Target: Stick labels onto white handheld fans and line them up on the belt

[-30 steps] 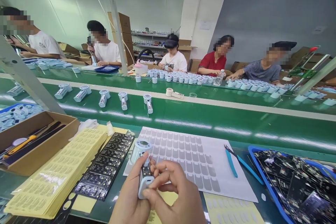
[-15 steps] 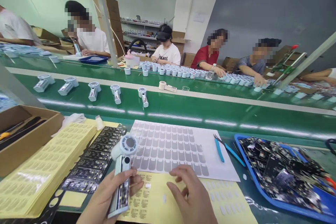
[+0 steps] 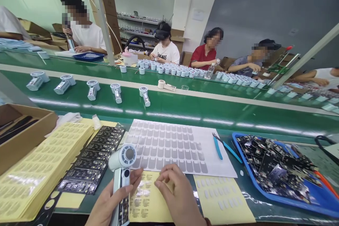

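My left hand [image 3: 108,203] is wrapped round the handle of a pale blue handheld fan body [image 3: 121,176], its round head up and its open handle showing a circuit board. My right hand [image 3: 177,197] rests with curled fingers on a yellow sticker sheet [image 3: 148,201] at the bench's near edge, fingertips pinched at the sheet; whether they hold a sticker I cannot make out. Behind the hands lies a white sheet of grey pads [image 3: 174,144].
A panel of black circuit boards [image 3: 91,160] and stacked yellow sheets [image 3: 39,162] lie to the left, beside a cardboard box [image 3: 23,134]. Blue cutters [image 3: 221,146] and a blue tray of boards [image 3: 278,169] sit right. Fan bodies [image 3: 91,90] ride the green conveyor [image 3: 212,109]. Several people work opposite.
My right hand left the fan and went down to the yellow sheet, its fingers now pinched. My left hand tilted the fan upright, lower left. The view swung right.
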Demonstrator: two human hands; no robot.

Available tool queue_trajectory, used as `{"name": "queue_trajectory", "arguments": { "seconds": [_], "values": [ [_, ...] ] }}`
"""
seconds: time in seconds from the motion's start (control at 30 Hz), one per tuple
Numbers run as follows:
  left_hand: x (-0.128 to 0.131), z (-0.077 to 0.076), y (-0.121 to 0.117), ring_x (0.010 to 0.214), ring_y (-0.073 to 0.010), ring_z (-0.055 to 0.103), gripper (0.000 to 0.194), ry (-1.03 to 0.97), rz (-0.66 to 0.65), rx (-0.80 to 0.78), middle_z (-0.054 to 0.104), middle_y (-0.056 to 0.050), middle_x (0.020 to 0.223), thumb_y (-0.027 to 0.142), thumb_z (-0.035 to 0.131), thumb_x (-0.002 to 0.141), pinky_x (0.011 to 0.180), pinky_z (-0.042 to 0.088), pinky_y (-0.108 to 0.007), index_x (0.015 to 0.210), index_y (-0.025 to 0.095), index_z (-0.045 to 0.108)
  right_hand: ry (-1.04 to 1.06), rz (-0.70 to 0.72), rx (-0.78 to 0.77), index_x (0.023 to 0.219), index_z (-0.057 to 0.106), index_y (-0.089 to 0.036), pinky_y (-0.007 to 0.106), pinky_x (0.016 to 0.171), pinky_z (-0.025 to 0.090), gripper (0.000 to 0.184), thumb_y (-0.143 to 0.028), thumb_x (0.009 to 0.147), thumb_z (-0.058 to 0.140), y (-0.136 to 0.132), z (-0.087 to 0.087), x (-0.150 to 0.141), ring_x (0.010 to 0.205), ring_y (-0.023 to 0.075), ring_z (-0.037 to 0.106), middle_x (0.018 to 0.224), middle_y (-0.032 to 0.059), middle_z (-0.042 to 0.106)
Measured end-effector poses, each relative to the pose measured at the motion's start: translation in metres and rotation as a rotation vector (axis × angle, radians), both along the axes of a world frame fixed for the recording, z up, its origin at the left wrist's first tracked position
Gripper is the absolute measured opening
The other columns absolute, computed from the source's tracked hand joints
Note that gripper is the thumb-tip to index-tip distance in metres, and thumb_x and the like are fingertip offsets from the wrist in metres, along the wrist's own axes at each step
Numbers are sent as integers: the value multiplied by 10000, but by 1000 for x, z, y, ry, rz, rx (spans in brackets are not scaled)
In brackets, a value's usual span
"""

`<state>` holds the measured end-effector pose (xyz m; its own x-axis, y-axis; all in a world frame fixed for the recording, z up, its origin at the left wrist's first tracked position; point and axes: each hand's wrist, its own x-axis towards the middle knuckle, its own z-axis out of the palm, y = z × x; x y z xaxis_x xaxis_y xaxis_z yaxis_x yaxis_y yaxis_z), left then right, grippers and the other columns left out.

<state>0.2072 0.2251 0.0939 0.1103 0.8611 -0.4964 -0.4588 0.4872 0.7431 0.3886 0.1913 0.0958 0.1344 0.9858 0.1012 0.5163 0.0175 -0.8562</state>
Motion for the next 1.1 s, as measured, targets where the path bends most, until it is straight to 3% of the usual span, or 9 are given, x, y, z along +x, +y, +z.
{"name": "queue_trajectory", "arguments": {
  "seconds": [0.3,0.4,0.53,0.63,0.7,0.77,0.87,0.97,1.1],
  "values": [
    [6,14,-6,1215,-347,618,477,25,8,-55,757,-115,1150,317,919,534,1087,449,-395,980,202,793,-78,-7,-8,733,590,-216,310,721,497,188,-74,854,564,27,-8,-18,845,211,654,925,27,610],
    [6,17,-6,1219,-333,618,486,35,6,-79,760,-89,1148,342,933,509,1090,442,-373,961,228,796,94,75,-42,747,586,-217,278,750,480,139,-144,864,608,25,-2,-8,842,174,630,918,8,596],
    [8,24,-4,1129,-293,669,529,53,-1,-113,783,-69,1040,338,956,475,949,528,-285,961,220,784,377,155,-105,799,587,-218,255,634,402,119,-295,885,617,20,13,3,755,146,529,923,11,553],
    [14,34,-1,893,-249,720,530,61,-36,-85,763,-25,811,383,929,548,767,568,-266,1025,230,759,515,232,-82,824,580,-222,251,608,373,151,-350,891,625,18,27,3,800,157,525,936,17,550],
    [20,42,3,836,-230,707,509,48,-34,-66,750,-11,813,461,864,645,696,564,-263,1091,249,738,557,272,-89,818,578,-225,240,578,368,137,-333,884,634,17,39,2,867,176,544,958,25,556],
    [28,47,9,927,-236,695,483,12,-1,-57,762,-24,940,519,784,733,731,567,-265,1130,248,728,522,285,-121,804,587,-224,227,562,374,91,-268,867,636,18,52,0,912,182,558,984,29,563],
    [39,49,18,1069,-266,666,453,-47,26,-48,761,-48,1052,527,714,803,819,574,-293,1149,235,728,396,265,-175,761,581,-215,221,568,385,104,-168,834,639,20,68,0,801,141,553,963,3,553],
    [47,50,23,1094,-279,662,419,-38,43,-19,765,-49,1049,498,713,812,837,585,-318,1139,237,734,308,236,-184,736,570,-208,232,590,390,149,-112,818,649,24,74,1,759,124,534,936,-15,534],
    [56,52,26,1143,-232,645,269,-14,77,8,763,-24,1091,409,668,873,900,563,-282,1080,257,750,269,230,-187,730,574,-205,256,636,412,175,-77,816,658,28,76,3,763,122,541,949,-18,534]
  ]
}}
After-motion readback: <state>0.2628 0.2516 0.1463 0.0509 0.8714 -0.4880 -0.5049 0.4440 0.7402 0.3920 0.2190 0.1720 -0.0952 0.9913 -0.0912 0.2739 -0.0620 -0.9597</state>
